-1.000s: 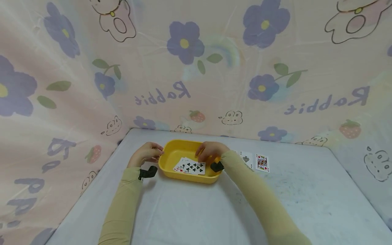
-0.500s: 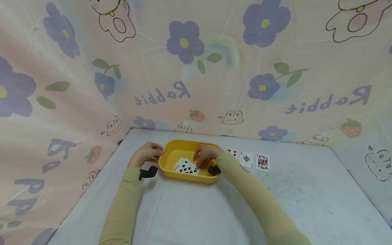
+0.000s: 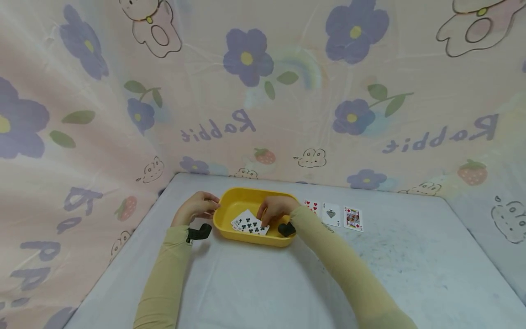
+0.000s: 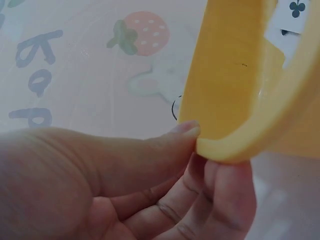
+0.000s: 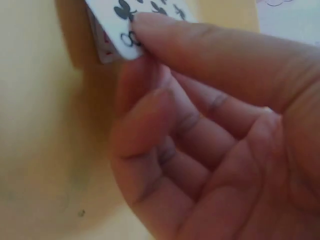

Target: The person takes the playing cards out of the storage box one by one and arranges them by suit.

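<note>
My left hand (image 3: 198, 205) holds the left end of a yellow plastic tub (image 3: 246, 237). In the left wrist view the thumb and fingers pinch its rim (image 4: 225, 149). My right hand (image 3: 276, 208) reaches down into the tub and pinches the corner of a playing card, an eight of clubs (image 5: 112, 22), between thumb and fingers. A red-marked card (image 5: 104, 47) lies partly hidden under it. The other cards (image 3: 242, 218) in the tub overlap in a loose fan; they show clubs, and their exact number is hidden.
Right of the tub, face up in a row on the white table (image 3: 411, 256), lie a heart card (image 3: 313, 206) partly covered by the right sleeve, an ace of spades (image 3: 331, 214) and a red-suited picture card (image 3: 353, 218). A patterned cloth (image 3: 287, 114) hangs behind.
My right hand has shifted left and slightly down inside the tub, and the fanned cards have moved a little left. The heart card has come into view. My left hand stays at the rim.
</note>
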`<act>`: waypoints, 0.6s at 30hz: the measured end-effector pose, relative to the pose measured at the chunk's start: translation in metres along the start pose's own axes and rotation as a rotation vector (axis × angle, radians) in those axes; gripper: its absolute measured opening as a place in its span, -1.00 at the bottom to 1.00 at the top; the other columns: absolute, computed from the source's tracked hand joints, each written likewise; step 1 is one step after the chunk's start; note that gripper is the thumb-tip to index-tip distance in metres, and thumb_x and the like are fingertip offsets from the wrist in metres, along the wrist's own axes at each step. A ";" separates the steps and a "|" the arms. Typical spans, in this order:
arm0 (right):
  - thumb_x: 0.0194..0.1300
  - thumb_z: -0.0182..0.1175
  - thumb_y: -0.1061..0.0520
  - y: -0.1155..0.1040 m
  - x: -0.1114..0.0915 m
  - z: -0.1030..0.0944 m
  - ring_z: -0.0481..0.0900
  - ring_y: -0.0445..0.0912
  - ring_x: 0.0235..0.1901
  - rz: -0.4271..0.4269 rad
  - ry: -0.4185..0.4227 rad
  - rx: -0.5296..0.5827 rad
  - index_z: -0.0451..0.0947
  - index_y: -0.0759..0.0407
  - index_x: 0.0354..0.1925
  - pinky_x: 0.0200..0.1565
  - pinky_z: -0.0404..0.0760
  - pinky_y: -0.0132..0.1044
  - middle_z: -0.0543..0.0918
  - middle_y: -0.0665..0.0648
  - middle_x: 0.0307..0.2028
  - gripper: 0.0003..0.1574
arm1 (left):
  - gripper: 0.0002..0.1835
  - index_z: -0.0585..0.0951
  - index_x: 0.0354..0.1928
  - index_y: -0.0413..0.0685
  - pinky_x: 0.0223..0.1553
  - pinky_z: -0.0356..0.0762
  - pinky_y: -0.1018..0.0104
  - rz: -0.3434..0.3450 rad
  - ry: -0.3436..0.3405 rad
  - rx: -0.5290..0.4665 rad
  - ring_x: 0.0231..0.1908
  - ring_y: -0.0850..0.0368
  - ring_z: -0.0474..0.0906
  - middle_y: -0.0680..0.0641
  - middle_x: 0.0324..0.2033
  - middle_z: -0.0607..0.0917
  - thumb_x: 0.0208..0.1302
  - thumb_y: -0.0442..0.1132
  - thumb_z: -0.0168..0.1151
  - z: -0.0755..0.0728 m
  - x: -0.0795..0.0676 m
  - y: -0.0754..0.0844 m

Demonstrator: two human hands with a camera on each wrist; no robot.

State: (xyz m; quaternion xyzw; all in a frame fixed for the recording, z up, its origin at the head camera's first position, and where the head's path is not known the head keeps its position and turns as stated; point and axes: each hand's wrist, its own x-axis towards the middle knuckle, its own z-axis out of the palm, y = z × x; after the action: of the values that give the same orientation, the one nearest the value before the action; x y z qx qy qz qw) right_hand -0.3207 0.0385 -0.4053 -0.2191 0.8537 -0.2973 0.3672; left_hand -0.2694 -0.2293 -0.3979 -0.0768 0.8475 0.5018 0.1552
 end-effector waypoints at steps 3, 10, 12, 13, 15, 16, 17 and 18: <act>0.10 0.38 0.26 -0.001 -0.004 -0.002 0.47 -0.17 -0.50 -0.009 0.015 0.003 0.64 0.18 -0.25 -0.39 0.45 -0.37 0.58 0.01 -0.50 -0.81 | -0.68 0.49 0.05 -0.34 -0.25 0.64 0.26 0.003 -0.002 0.013 -0.26 -0.05 0.56 -0.31 -0.12 0.58 0.36 -0.26 0.16 0.000 -0.002 0.000; 0.16 0.35 0.24 0.003 -0.016 -0.009 0.53 -0.13 -0.46 -0.019 0.104 0.037 0.62 0.21 -0.31 -0.23 0.60 -0.25 0.64 0.07 -0.45 -0.90 | -0.67 0.48 0.07 -0.34 -0.28 0.64 0.26 -0.003 0.004 -0.006 -0.27 -0.04 0.57 -0.31 -0.14 0.59 0.36 -0.27 0.16 0.000 -0.002 -0.001; 0.18 0.34 0.22 0.006 -0.021 -0.013 0.58 -0.10 -0.42 -0.032 0.132 0.051 0.62 0.21 -0.30 -0.22 0.63 -0.23 0.66 0.09 -0.43 -0.89 | -0.67 0.48 0.07 -0.34 -0.29 0.64 0.26 -0.003 0.004 -0.012 -0.31 -0.01 0.57 -0.29 -0.16 0.60 0.36 -0.28 0.17 0.000 -0.001 -0.001; 0.18 0.34 0.21 0.008 -0.024 -0.015 0.61 -0.08 -0.40 -0.038 0.145 0.066 0.62 0.21 -0.29 -0.21 0.64 -0.23 0.67 0.09 -0.42 -0.89 | -0.67 0.48 0.06 -0.34 -0.29 0.64 0.26 -0.002 0.004 -0.014 -0.32 0.00 0.56 -0.29 -0.18 0.60 0.36 -0.28 0.17 0.001 -0.001 -0.001; 0.19 0.33 0.20 0.013 -0.030 -0.019 0.64 -0.05 -0.36 -0.051 0.170 0.101 0.62 0.22 -0.28 -0.21 0.64 -0.21 0.68 0.11 -0.41 -0.87 | -0.68 0.48 0.06 -0.34 -0.29 0.64 0.26 0.004 0.001 -0.013 -0.32 0.01 0.56 -0.28 -0.18 0.60 0.36 -0.28 0.17 0.001 -0.001 -0.001; 0.20 0.33 0.18 0.016 -0.034 -0.021 0.64 -0.05 -0.36 -0.061 0.185 0.111 0.61 0.21 -0.27 -0.21 0.64 -0.22 0.68 0.11 -0.41 -0.86 | -0.68 0.48 0.06 -0.35 -0.28 0.64 0.26 0.009 0.000 -0.011 -0.31 0.01 0.56 -0.28 -0.17 0.60 0.36 -0.28 0.16 0.001 -0.001 -0.001; 0.21 0.32 0.18 0.018 -0.038 -0.023 0.64 -0.04 -0.35 -0.073 0.200 0.121 0.61 0.22 -0.26 -0.21 0.64 -0.22 0.68 0.12 -0.40 -0.85 | -0.68 0.48 0.05 -0.35 -0.28 0.64 0.26 0.014 -0.003 -0.007 -0.30 0.00 0.56 -0.28 -0.17 0.59 0.36 -0.28 0.16 0.001 -0.001 -0.001; 0.22 0.32 0.17 0.021 -0.043 -0.025 0.65 -0.03 -0.34 -0.084 0.214 0.139 0.61 0.23 -0.25 -0.21 0.64 -0.22 0.68 0.12 -0.40 -0.85 | -0.68 0.48 0.05 -0.35 -0.27 0.64 0.26 0.018 -0.005 -0.001 -0.29 0.00 0.56 -0.29 -0.16 0.59 0.36 -0.28 0.15 0.001 -0.001 -0.001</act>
State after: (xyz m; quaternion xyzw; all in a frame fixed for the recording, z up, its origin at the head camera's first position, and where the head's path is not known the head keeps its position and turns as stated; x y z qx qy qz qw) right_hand -0.3156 0.0877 -0.3844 -0.1958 0.8554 -0.3926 0.2754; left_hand -0.2681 -0.2290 -0.3984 -0.0678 0.8474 0.5039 0.1527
